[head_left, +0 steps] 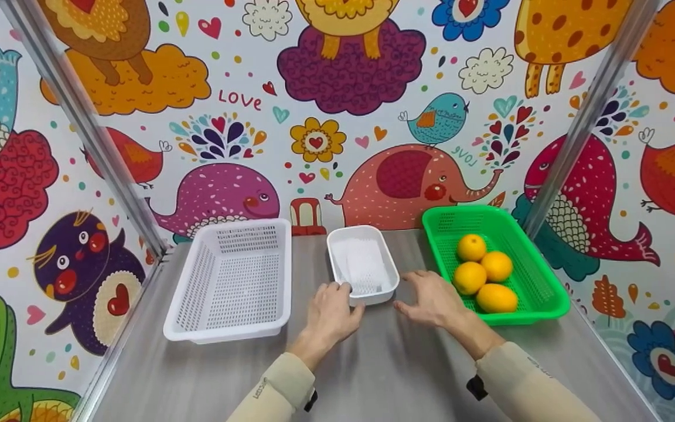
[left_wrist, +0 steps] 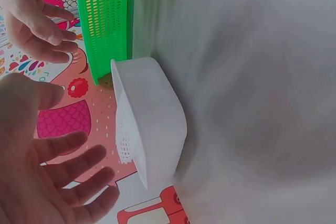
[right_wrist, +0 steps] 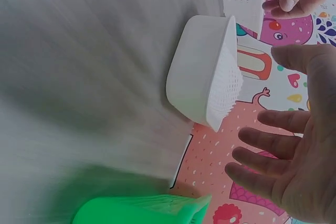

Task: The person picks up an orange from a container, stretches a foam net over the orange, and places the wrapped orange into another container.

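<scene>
A small white plastic box point(head_left: 377, 298) stands at the middle of the table between both hands. Inside it lies white netted material point(head_left: 365, 261), whose perforated edge point(left_wrist: 124, 140) rises above the rim in the wrist views. My left hand point(head_left: 330, 312) hovers at the box's near left corner, fingers loosely bent. To the right, my right hand point(head_left: 431, 299) hovers with fingers and thumb spread. In the wrist views, the left hand point(left_wrist: 58, 177) and right hand point(right_wrist: 289, 156) both have extended fingers, apart from the box and holding nothing.
A white perforated basket point(head_left: 226, 335) sits at the left with nothing in it. On the right is a green basket point(head_left: 548, 281) holding several oranges point(head_left: 470, 278). Patterned walls and metal posts point(head_left: 94, 135) enclose the grey table point(head_left: 208, 375).
</scene>
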Demonstrator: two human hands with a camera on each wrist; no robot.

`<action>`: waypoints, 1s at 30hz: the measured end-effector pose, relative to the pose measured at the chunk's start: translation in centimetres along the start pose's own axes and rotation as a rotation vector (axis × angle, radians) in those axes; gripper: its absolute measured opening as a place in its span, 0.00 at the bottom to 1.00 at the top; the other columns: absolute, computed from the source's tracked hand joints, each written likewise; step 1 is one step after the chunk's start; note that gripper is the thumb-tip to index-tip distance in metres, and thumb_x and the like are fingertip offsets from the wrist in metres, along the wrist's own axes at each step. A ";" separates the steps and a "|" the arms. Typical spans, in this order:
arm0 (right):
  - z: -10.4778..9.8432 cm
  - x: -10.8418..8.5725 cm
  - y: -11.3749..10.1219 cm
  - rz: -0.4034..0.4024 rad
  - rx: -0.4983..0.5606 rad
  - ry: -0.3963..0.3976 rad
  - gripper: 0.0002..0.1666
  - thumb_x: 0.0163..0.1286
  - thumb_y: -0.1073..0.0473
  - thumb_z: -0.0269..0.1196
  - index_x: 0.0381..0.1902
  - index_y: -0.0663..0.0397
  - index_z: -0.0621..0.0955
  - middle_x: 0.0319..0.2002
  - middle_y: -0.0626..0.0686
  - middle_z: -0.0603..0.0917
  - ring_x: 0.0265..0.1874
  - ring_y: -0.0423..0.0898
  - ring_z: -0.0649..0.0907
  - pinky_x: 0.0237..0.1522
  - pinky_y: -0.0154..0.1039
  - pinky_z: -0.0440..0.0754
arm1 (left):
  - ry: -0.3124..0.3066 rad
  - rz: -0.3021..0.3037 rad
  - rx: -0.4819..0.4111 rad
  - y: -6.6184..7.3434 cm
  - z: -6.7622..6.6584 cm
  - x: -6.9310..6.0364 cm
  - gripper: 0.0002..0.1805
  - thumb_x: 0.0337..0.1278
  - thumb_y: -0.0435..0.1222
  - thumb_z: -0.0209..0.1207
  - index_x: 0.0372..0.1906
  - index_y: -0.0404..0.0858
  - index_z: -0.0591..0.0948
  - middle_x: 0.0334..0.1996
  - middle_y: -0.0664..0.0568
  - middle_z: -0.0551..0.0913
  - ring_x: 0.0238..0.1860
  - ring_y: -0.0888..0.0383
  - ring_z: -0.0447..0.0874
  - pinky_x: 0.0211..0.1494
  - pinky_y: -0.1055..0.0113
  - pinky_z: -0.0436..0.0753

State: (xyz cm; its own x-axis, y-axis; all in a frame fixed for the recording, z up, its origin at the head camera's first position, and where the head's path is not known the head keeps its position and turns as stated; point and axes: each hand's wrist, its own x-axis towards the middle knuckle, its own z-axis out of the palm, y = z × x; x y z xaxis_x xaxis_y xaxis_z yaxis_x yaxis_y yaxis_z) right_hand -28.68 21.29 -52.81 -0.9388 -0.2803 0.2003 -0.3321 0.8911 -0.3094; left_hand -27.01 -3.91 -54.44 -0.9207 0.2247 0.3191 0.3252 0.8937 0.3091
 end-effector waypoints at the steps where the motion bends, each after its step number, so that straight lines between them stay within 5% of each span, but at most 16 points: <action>1: 0.0 0.0 0.1 0.003 -0.002 0.003 0.37 0.64 0.43 0.77 0.64 0.61 0.87 0.61 0.63 0.92 0.57 0.63 0.89 0.62 0.62 0.90 | -0.001 0.005 -0.006 0.1 0.1 0.0 0.20 0.68 0.49 0.71 0.49 0.35 0.88 0.42 0.42 0.91 0.43 0.44 0.86 0.46 0.48 0.86; 20: -1.5 0.2 3.4 0.069 0.003 0.026 0.30 0.66 0.47 0.77 0.59 0.61 0.89 0.48 0.60 0.93 0.42 0.54 0.88 0.52 0.56 0.92 | 0.150 0.181 0.033 2.7 1.8 0.5 0.12 0.68 0.46 0.71 0.41 0.41 0.89 0.36 0.49 0.91 0.38 0.48 0.88 0.41 0.55 0.87; 30: -2.1 -0.4 5.6 0.097 0.010 0.081 0.27 0.69 0.49 0.76 0.59 0.61 0.89 0.54 0.62 0.93 0.46 0.57 0.90 0.55 0.59 0.92 | 0.135 0.250 0.041 4.5 2.9 0.6 0.12 0.68 0.47 0.71 0.39 0.42 0.87 0.35 0.51 0.89 0.37 0.51 0.86 0.40 0.57 0.84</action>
State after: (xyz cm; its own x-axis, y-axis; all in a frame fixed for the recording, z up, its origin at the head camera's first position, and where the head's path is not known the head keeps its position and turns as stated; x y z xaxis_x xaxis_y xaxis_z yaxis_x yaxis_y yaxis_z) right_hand -29.95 27.17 -52.71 -0.9563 -0.1626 0.2431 -0.2410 0.9091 -0.3398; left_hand -26.72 1.37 -55.51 -0.7755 0.3885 0.4977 0.5268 0.8327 0.1707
